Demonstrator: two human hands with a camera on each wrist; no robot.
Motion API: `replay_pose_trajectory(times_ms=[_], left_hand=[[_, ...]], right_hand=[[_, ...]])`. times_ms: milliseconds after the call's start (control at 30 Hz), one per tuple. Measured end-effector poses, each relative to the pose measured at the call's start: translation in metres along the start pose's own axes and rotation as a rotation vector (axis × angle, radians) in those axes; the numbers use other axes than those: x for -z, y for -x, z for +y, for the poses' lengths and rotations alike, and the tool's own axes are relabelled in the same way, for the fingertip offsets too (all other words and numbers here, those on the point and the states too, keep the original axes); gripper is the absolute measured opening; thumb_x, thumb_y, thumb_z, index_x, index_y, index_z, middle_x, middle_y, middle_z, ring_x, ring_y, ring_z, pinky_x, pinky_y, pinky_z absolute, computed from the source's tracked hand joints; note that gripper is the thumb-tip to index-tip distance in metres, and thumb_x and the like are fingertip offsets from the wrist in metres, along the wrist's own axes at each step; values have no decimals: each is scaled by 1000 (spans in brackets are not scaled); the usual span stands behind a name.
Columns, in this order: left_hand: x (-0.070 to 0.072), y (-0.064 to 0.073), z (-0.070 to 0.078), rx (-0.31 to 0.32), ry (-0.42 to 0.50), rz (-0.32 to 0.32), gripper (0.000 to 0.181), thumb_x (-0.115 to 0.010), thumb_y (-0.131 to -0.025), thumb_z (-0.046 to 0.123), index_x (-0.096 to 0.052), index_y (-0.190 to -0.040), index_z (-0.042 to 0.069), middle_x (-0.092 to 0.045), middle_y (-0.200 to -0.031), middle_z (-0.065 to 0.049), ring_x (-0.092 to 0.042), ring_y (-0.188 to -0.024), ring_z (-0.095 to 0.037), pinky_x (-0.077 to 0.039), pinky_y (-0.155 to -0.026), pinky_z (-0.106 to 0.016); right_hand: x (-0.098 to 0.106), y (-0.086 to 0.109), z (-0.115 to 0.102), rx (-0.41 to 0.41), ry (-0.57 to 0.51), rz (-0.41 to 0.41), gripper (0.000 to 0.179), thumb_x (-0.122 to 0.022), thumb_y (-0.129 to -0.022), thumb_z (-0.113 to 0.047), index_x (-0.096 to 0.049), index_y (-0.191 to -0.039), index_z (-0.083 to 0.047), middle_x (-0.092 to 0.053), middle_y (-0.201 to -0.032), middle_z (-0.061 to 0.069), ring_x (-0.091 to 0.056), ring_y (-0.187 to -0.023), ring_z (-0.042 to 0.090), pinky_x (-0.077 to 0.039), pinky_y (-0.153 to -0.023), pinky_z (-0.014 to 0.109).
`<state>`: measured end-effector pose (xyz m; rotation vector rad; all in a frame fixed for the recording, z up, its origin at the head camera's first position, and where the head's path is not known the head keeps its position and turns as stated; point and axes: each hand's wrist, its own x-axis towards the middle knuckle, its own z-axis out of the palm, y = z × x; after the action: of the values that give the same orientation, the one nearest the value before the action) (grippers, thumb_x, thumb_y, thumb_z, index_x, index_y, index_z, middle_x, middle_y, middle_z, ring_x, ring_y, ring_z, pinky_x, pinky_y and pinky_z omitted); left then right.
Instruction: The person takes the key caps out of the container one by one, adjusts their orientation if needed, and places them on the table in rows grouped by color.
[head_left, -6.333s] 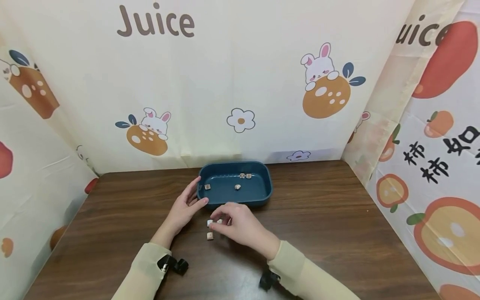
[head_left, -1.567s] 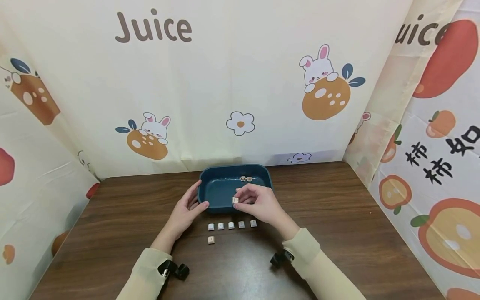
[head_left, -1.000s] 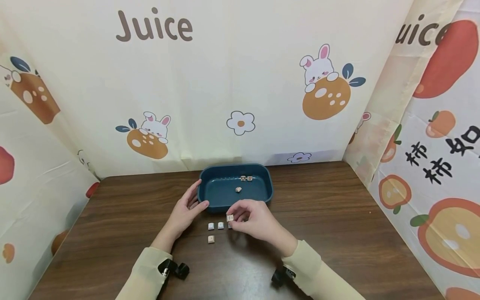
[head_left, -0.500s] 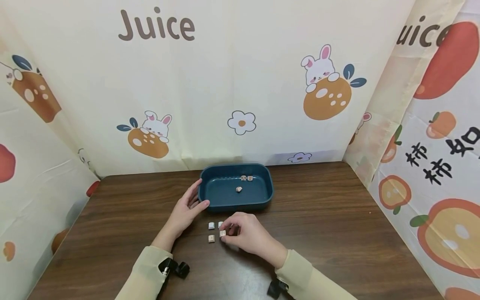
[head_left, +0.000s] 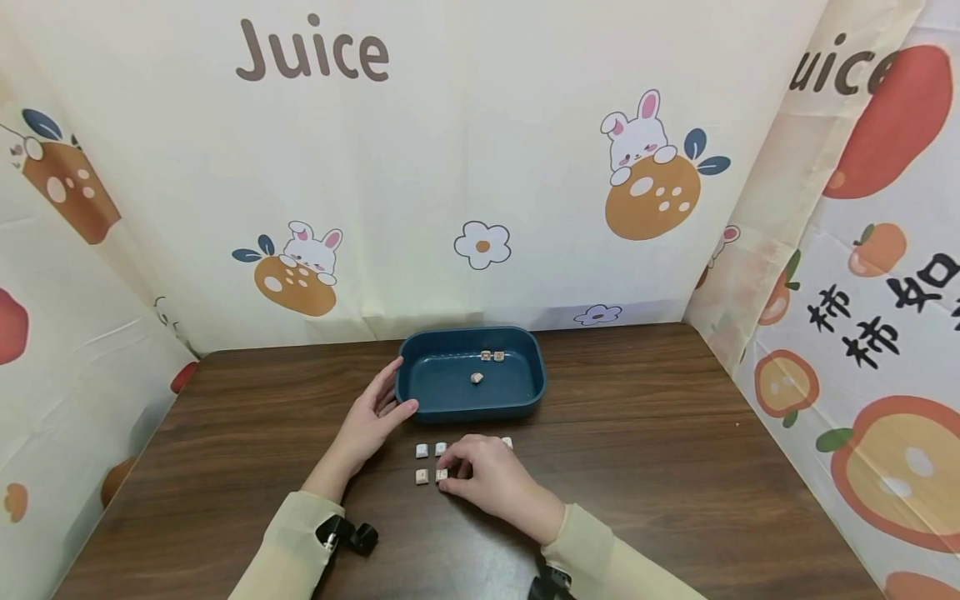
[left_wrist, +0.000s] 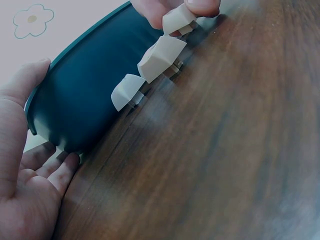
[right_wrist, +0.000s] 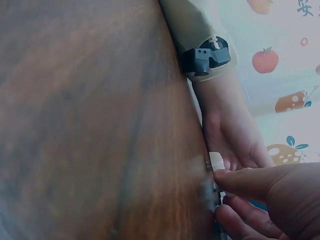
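Note:
My left hand (head_left: 371, 419) holds the left end of a dark blue tray (head_left: 465, 415), thumb at the near corner and fingers along the side. The left wrist view shows this thumb and fingers against the tray wall (left_wrist: 95, 80). Between thumb and fingers, my right hand (head_left: 495, 477) pinches a small cream keycap (head_left: 442, 475) at the table surface. Just left of it sits another keycap (head_left: 422, 477). Behind these runs a row of pale keycaps (head_left: 422, 450), partly hidden by the right hand, its right end keycap (head_left: 507, 442) showing.
Inside the tray lie two keycaps (head_left: 492, 356) side by side near the back wall and one tilted keycap (head_left: 476, 378) nearer the middle. The brown wooden table (head_left: 637, 433) meets a printed curtain (head_left: 405, 167) behind the tray.
My right hand has carried a keycap from over the tray down to the table, beside the single front keycap. The back row grew earlier. My left hand stays at the tray.

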<state>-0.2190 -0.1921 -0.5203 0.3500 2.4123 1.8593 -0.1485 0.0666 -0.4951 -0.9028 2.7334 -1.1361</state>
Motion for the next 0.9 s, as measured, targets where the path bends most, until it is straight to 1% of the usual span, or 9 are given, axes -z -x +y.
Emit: replay_pose_trajectory(times_ms=[167,400,633,900], left_hand=[[0,0,0,-4,2,0,79,-76,-106,30,-33,-173,22,-30,-177,-19,-33,-162,-41,-34,-127,-55],[-1,0,-1,1,6,0,79,-76,-106,31,-34,-173,24,-31,-177,-18,-35,-161,-40,-35,-127,-55],[-1,0,0,2,7,-1,79,-76,-106,31,-33,-173,25,-30,-177,-17,-34,-162,-39,-35,-127,-54],[0,0,0,-4,-4,2,79,-75,-107,30,-33,-173,24,-30,-177,-19,-33,-162,-40,-34,-127,-54]], right_hand=[[-3,0,1,0,10,3,15,-92,-91,-16,-84,-103,-17,-75,-96,-7,-61,-74,-4,-52,-68,16],[-5,-1,4,-13,15,-10,14,-91,-93,-18,-84,-105,-18,-73,-95,-10,-58,-72,-6,-51,-66,14],[-7,0,6,2,2,6,15,-91,-93,-18,-84,-106,-17,-74,-96,-9,-59,-71,-6,-51,-65,13],[-7,-1,7,19,-5,16,16,-91,-92,-16,-84,-106,-15,-74,-96,-7,-59,-71,-6,-51,-65,13]])
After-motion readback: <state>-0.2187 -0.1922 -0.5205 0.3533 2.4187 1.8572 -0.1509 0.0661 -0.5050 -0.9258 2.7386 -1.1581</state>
